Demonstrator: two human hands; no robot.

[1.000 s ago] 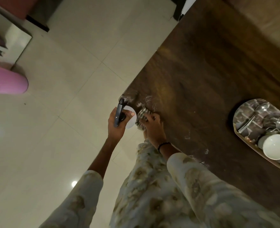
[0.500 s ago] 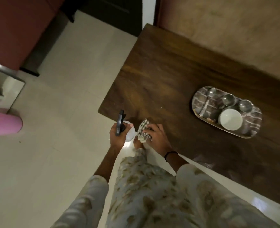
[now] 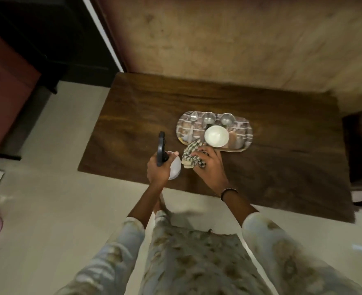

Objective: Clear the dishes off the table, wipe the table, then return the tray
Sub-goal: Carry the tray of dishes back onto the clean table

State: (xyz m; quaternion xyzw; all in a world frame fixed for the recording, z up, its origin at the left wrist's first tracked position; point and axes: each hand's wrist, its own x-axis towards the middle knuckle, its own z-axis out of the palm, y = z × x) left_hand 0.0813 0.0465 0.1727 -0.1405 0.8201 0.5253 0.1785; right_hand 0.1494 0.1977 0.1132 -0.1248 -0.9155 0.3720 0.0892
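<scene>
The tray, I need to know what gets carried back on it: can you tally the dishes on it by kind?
On the tray:
White bowl: 1
Small steel cups: 2
Spoon: 1
Total: 4, as far as the dim picture shows. The checked cloth in the right hand overlaps the tray's near edge, so something small could be hidden there.

Dark wooden bench [image 3: 261, 171] against the wall.
I see one patterned tray [image 3: 243, 145] lying on it, near the middle, carrying a white bowl [image 3: 216, 136] and steel cups [image 3: 209, 118].
</scene>
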